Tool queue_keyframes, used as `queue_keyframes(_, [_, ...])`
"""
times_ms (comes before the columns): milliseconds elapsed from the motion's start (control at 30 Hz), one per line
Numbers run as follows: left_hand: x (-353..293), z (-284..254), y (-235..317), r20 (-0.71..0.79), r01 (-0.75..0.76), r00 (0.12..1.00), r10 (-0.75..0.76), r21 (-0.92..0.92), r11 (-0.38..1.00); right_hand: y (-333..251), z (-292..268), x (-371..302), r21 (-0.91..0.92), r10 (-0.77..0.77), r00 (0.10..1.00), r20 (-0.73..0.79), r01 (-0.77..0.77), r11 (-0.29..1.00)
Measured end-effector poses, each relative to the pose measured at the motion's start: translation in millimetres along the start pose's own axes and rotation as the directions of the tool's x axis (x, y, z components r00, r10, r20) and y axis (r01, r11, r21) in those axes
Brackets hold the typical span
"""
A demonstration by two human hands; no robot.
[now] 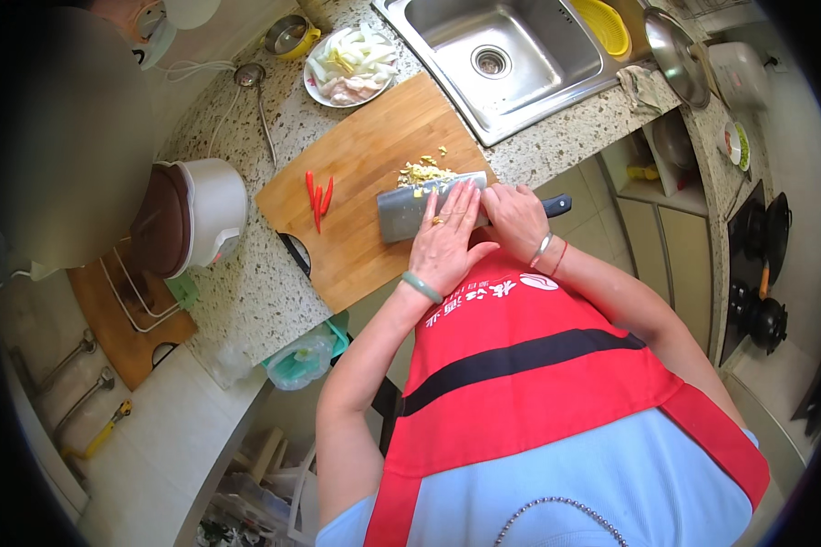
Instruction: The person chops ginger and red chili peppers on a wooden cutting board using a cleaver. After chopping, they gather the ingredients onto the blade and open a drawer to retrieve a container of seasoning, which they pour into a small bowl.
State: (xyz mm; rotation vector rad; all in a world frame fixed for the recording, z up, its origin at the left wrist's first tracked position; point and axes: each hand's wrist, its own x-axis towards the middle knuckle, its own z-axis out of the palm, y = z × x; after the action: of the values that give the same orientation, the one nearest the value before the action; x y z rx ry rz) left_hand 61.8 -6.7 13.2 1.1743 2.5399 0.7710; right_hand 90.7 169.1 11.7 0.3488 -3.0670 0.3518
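Note:
A cleaver (396,217) lies flat on the wooden cutting board (360,155), its black handle pointing right, past the board's edge. My left hand (443,248) rests on the broad blade with fingers stretched out. Beside it, my right hand (517,222) is closed over the handle end of the cleaver, with part of the handle showing beyond it. Pale yellow chopped bits, which look like garlic (421,171), are spread along the far edge of the blade, a few on it. Several red chilies (318,202) lie on the left half of the board.
Behind the board stands a plate (312,88) of pale sliced vegetable and pinkish meat. A steel sink (538,118) is at the far right, a ladle (265,114) at the far left. A white cooker (217,205) stands left; a plastic bag (299,363) hangs at the counter's front edge.

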Motion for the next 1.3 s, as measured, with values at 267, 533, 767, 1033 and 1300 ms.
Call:
queue_keyframes(267, [1,17,-33,-0.004,0.009,1.0,-0.009,0.017,1.0,11,-12,-5,0.0,-0.044,0.999,0.018,0.044,0.999])
queue_keyframes(533, [-13,25,-92,-0.309,0.082,0.93,-0.202,-0.359,0.93,49,-32,-31,0.111,0.135,0.991,0.002,-0.135,0.985])
queue_keyframes(767, [-3,24,-86,-0.467,0.203,0.736,-0.49,-0.538,0.818,34,12,-27,0.161,0.384,0.922,0.057,-0.388,0.907])
queue_keyframes(1033, [-3,32,-79,-0.617,0.107,0.719,-0.32,-0.356,0.928,-11,26,-21,0.172,0.317,0.934,0.166,-0.344,0.923])
queue_keyframes(1300, [-13,28,-81,-0.587,0.216,0.685,-0.432,-0.403,0.889,-18,27,-25,0.266,0.412,0.905,0.105,-0.425,0.865])
